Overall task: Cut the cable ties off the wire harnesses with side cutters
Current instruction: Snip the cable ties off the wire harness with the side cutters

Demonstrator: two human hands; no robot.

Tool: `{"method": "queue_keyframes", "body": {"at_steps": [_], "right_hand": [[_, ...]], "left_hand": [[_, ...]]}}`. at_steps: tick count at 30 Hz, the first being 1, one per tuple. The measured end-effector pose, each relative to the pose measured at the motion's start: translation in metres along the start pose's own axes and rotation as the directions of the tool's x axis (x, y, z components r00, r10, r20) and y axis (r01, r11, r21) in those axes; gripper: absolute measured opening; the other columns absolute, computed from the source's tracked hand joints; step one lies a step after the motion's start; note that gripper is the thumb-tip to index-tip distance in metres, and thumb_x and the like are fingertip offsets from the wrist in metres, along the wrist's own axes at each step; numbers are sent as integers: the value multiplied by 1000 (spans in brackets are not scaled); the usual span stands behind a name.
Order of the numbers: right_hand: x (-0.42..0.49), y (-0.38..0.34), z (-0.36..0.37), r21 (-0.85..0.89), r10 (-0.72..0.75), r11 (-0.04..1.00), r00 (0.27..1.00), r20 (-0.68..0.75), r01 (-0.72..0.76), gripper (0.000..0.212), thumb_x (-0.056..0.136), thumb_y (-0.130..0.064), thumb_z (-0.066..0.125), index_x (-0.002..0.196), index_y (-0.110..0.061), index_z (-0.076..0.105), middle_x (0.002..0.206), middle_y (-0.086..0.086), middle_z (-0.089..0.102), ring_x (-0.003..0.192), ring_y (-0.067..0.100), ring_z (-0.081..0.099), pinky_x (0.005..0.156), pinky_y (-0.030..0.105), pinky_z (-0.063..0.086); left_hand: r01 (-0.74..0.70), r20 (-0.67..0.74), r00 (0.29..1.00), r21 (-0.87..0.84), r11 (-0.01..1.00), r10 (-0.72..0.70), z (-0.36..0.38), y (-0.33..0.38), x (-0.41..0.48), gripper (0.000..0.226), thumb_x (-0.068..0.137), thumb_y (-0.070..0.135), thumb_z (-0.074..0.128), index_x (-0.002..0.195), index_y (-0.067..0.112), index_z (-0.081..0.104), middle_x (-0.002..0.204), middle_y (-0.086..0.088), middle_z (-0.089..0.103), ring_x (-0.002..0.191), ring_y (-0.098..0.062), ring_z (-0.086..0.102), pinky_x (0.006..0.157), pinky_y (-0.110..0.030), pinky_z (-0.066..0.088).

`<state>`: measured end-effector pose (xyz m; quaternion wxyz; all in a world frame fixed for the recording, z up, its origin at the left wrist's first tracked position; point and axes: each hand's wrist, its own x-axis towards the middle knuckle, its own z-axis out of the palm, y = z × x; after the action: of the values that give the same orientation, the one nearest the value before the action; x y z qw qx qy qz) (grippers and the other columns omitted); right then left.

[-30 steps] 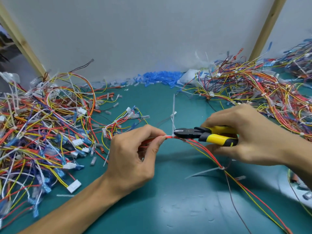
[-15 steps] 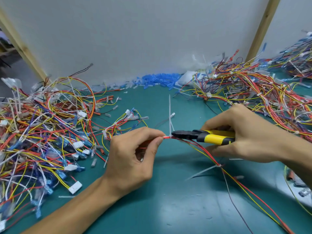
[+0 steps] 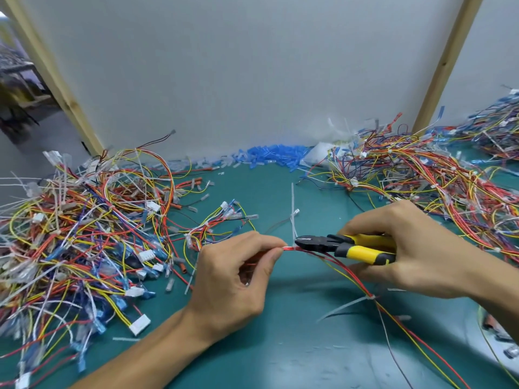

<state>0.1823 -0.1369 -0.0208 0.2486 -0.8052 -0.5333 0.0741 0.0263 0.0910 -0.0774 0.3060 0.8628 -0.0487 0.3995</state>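
Head view: a left hand [image 3: 233,279] is pinching a thin wire harness [image 3: 290,248] between thumb and forefinger, its other fingers curling underneath. Just to the right, the right hand [image 3: 415,248] is gripping the yellow-and-black handles of the side cutters [image 3: 342,247]. The cutters' black nose is touching the harness at a white cable tie [image 3: 293,209], whose tail is standing upright just beyond the left fingertips. From the pinch, the harness's red and yellow wires are trailing toward the lower right across a green mat [image 3: 280,346], passing a second cable tie [image 3: 348,304] that is sticking out sideways. Tangled harnesses are lying in a left heap [image 3: 84,234] on the mat, with a right heap [image 3: 435,175] spreading at upper right. Blue plastic bits [image 3: 275,155] are lying along the foot of a white panel [image 3: 252,66] behind.
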Motion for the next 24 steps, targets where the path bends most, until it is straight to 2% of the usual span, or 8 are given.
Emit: {"method": "queue_keyframes", "body": {"at_steps": [6,9,11,14,16,19,21,24], "right_hand": [[0,-2,4,13,26,1000,999,23,-27,19,74,-47,66,87,-35,73,64,6,55,58,26,39,47,39,32],[0,-3,5,62,17,998,999,39,-19,13,72,-37,70,82,-31,74,59,7,50,55,24,34,47,40,28],[1,-2,4,145,32,989,998,47,-38,13,72,-31,76,81,-22,74,59,9,46,54,17,29,49,39,26],[3,-4,8,283,58,957,997,57,-72,15,75,-28,81,79,-17,71,61,8,46,57,12,31,52,34,26],[5,-2,15,312,87,946,996,14,-87,16,75,-30,82,80,-20,72,59,1,47,56,9,33,52,29,28],[8,2,22,245,105,966,992,-72,-85,15,77,-25,87,81,-25,73,58,4,48,56,9,32,52,32,28],[8,3,22,240,103,967,992,-67,-84,18,78,-17,88,82,-29,74,61,7,53,55,11,34,52,33,29],[8,5,21,218,91,973,995,-42,-80,15,76,-21,82,85,-31,74,63,7,60,58,26,44,53,41,39]], "left_hand": [[-5,5,1000,-10,1000,5,1,0,-1,9,95,11,69,92,10,78,81,9,71,70,-6,64,64,-18,47],[-18,8,1000,-11,1000,18,2,0,-4,11,97,16,68,92,11,77,80,9,71,68,-8,65,61,-22,50],[69,3,998,-61,996,-69,2,1,-3,16,99,25,65,93,15,75,81,10,72,71,-10,70,58,-29,55],[232,-6,972,-154,960,-236,1,-3,0,19,100,34,62,92,23,75,84,6,71,80,-14,72,61,-27,55],[311,55,950,-258,915,-308,1,-9,2,21,101,31,61,92,22,77,77,1,70,74,-14,68,65,-26,51],[391,126,919,-394,832,-373,2,-13,3,20,100,20,60,92,15,78,61,-2,64,52,-13,57,50,-22,46],[402,137,915,-401,823,-381,2,-12,3,19,99,20,61,90,12,77,56,-1,60,44,-12,52,45,-23,43],[391,161,920,-396,831,-356,4,-10,2,17,98,20,64,90,10,76,54,3,59,43,-4,51,49,-15,41]]}}
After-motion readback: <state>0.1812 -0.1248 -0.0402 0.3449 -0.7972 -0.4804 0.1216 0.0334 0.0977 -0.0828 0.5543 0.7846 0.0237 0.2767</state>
